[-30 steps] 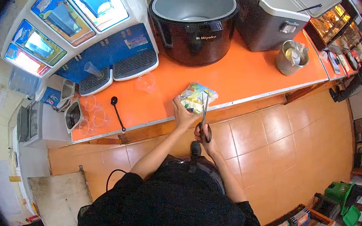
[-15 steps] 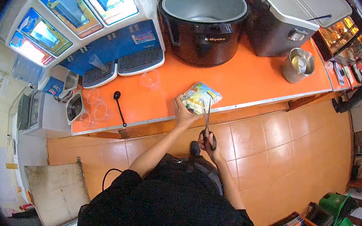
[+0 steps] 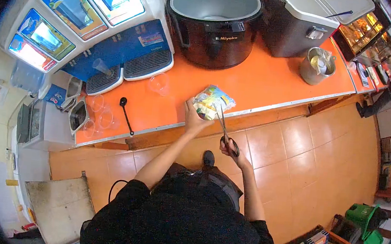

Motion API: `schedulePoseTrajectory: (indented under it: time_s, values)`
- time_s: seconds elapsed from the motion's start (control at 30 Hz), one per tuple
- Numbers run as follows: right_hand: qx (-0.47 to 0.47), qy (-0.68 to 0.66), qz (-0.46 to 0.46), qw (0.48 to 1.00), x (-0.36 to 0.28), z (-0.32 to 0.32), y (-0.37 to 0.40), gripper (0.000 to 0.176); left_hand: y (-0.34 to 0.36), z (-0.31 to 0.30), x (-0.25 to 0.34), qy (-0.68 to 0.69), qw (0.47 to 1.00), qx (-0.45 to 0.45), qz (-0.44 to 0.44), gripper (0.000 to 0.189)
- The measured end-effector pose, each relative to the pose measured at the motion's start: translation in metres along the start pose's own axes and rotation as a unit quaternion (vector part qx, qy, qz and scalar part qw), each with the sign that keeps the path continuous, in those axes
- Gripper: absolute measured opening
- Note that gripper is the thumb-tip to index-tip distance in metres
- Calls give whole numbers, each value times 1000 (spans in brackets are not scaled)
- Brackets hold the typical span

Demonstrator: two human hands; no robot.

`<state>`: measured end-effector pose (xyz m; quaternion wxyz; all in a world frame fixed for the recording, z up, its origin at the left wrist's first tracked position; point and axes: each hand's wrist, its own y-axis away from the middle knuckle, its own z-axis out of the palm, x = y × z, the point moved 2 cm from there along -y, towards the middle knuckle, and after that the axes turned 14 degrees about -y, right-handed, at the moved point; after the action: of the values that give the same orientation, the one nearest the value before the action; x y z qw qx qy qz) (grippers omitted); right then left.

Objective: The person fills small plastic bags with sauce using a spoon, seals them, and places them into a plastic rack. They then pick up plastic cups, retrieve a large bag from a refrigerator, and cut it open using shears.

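Note:
My left hand is closed on the lower left side of a plastic packet with blue, green and yellow print, close over the counter's front edge. In my right hand is a pair of scissors, fingers wrapped round its black handles. The metal blades point up and stand slightly apart, their tips overlapping the packet's lower right part in this view. Below both hands lies the tiled floor.
An orange counter carries a black Miyako pot, a dark cooler box and a metal pot. At left are a drink dispenser, clear plastic cups and a black long-handled spoon. A person's leg shows far right.
The view has shifted slightly. The scissors have tilted, with their tips swinging left across the packet, and my right hand has moved a little right. Both hands keep their hold.

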<state>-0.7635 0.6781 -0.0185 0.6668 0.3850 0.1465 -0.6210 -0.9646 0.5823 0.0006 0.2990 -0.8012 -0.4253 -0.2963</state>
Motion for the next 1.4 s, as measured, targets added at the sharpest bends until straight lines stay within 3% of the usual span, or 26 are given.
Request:
schedulePoseTrajectory:
  time_s: [0.07, 0.23, 0.33, 0.43, 0.53, 0.6, 0.67, 0.77, 0.87, 0.9, 0.93, 1.0, 1.07, 1.13, 1.2, 1.23, 1.27, 1.3, 1.33, 1.37, 1.4]
  values:
    - [4, 127, -58, 990, -6, -10, -11, 61, -8, -8, -7, 8, 1000, -10, 4, 101]
    - [-78, 106, -35, 991, -19, -1, -36, 61, -17, -19, -19, -7, 996, -57, 69, 106]
    - [-104, 2, 3, 995, -18, 9, -45, 54, -18, -24, -17, 2, 995, -72, 75, 105]
    - [-80, -25, -6, 996, -14, 9, -54, 54, -17, -30, -11, -46, 991, -64, 104, 102]
    - [-62, 65, -28, 996, -20, 7, -63, 51, -15, -35, -10, -35, 991, -74, 101, 100]
    - [-23, -14, -74, 997, -36, 21, -64, 48, -10, -37, -9, -31, 989, -86, 113, 100]
    - [58, 37, -121, 990, -69, 35, -71, 47, 4, -37, -4, -25, 987, -97, 121, 100]
    - [51, 66, -135, 987, -102, 45, -76, 43, 12, -41, 2, -28, 990, -99, 95, 98]
    - [83, 153, -149, 973, -101, 31, -79, 34, -5, -24, -40, 20, 987, -117, 105, 100]
    - [139, 314, -211, 915, -97, 24, -76, 31, -11, -30, -41, -6, 984, -141, 110, 102]
    - [190, 463, -266, 824, -93, 19, -73, 28, -16, -35, -40, -5, 984, -139, 109, 102]
    - [209, 462, -218, 834, -80, -8, -82, 31, -21, -36, -46, -9, 979, -153, 138, 97]
    - [303, 550, -318, 710, -68, -38, -92, 34, -11, -36, -53, -16, 982, -143, 126, 95]
    - [288, 542, -298, 731, -80, -47, -105, 38, 2, -34, -57, -24, 983, -139, 117, 92]
    - [267, 567, -305, 717, -91, -53, -118, 40, 17, -31, -56, 145, 985, -59, 69, 79]
    - [260, 608, -295, 690, -94, -56, -126, 37, 21, -30, -54, 146, 985, -59, 68, 79]
    - [259, 609, -295, 689, -101, -49, -128, 37, 24, -33, -50, 153, 988, -30, 15, 65]
    - [280, 646, -222, 675, -108, -39, -128, 34, 27, -36, -47, 159, 986, 0, -39, 51]
    - [299, 678, -148, 655, -113, -28, -129, 32, 28, -39, -42, 161, 986, 3, -40, 51]
    - [296, 680, -149, 654, -111, -25, -132, 32, 31, -41, -39, 130, 989, 4, -69, 40]
    - [299, 706, -192, 613, -110, -21, -135, 28, 31, -43, -37, 100, 990, 7, -99, 29]
